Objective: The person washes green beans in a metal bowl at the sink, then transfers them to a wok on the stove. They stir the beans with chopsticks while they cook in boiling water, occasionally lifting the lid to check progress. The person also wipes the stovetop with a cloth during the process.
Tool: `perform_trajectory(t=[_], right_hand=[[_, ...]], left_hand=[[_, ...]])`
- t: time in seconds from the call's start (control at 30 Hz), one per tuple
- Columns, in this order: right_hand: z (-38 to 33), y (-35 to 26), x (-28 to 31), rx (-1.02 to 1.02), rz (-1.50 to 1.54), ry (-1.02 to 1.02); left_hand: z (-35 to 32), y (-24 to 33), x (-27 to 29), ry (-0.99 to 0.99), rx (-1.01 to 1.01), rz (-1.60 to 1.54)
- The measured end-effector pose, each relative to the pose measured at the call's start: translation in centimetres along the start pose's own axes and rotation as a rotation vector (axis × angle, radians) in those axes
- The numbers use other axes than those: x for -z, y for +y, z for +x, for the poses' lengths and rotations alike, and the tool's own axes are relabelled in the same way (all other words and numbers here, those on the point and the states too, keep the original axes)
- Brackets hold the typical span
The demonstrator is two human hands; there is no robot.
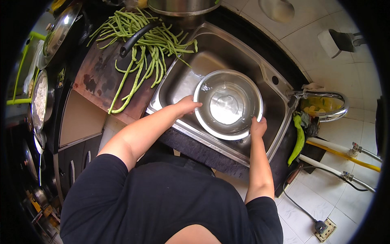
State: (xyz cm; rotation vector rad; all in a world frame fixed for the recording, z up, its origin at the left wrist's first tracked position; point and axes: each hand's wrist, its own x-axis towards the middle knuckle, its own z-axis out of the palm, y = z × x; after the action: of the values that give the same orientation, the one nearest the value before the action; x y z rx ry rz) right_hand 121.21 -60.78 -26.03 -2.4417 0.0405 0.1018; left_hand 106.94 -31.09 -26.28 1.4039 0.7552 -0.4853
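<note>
Between my hands is a round metal basin, held over the steel sink. Bright reflections inside it look like clear water. My left hand grips the basin's left rim, and my right hand grips its lower right rim. On both hands the fingers curl under the rim and are partly hidden. To the left of the sink, a heap of long green beans lies on a reddish-brown board, some of their ends reaching over the sink's edge.
A chrome faucet curves at the sink's right, beside a long green pepper. A black handle crosses the beans, below a metal pot. Pans stand at far left, including one with white contents. Pipes and a cable run right.
</note>
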Motion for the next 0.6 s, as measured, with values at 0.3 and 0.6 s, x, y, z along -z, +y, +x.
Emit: perform_trajectory(t=[0.3,0.6], right_hand=[[0.5,-2.4,0.1,0.081,0.012,-0.013],[-0.1,-2.7,0.3,0.085,-0.005,-0.019]], left_hand=[[0.3,-0.1,0.6,0.044,0.075,0.027],[0.2,-0.1,0.7,0.06,0.083,0.03]])
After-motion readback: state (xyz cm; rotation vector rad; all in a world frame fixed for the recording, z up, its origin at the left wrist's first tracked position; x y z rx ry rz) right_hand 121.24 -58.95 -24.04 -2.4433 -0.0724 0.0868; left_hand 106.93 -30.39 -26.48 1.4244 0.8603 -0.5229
